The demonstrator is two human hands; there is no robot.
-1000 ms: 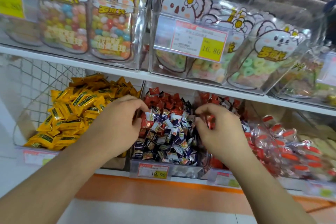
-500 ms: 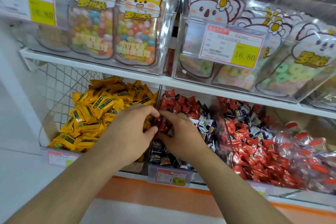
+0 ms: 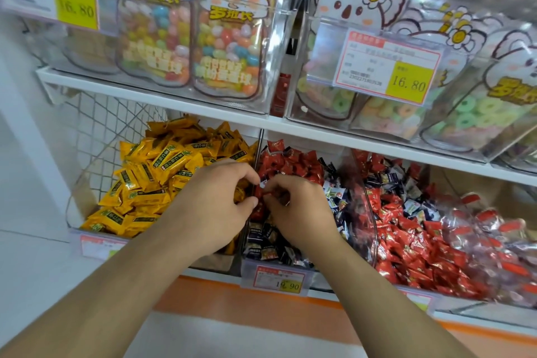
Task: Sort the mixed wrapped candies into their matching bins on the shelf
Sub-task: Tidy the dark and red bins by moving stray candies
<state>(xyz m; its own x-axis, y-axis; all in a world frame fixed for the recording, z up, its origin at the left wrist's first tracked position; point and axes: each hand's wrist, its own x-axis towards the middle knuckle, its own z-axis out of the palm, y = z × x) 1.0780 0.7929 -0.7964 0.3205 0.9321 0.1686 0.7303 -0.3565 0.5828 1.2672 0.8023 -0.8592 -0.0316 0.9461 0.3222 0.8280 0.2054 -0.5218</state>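
My left hand (image 3: 215, 203) and my right hand (image 3: 299, 209) meet over the middle clear bin (image 3: 276, 267), fingertips together. Between them they pinch a red wrapped candy (image 3: 261, 192). That bin holds red candies (image 3: 290, 163) at the back and dark blue candies (image 3: 273, 244) at the front. The left bin is piled with yellow candies (image 3: 154, 177). To the right, another bin holds red candies (image 3: 406, 238) mixed with a few blue ones (image 3: 392, 177).
Clear-wrapped red-tipped candies (image 3: 494, 229) fill the far right bin. Above, a white shelf (image 3: 174, 99) carries clear boxes of bagged jelly beans (image 3: 229, 46) and ring gummies (image 3: 465, 113). A price tag (image 3: 279, 280) hangs on the middle bin's front.
My right hand moved left from the right side of the middle bin to meet my left hand. The camera shifted left and closer.
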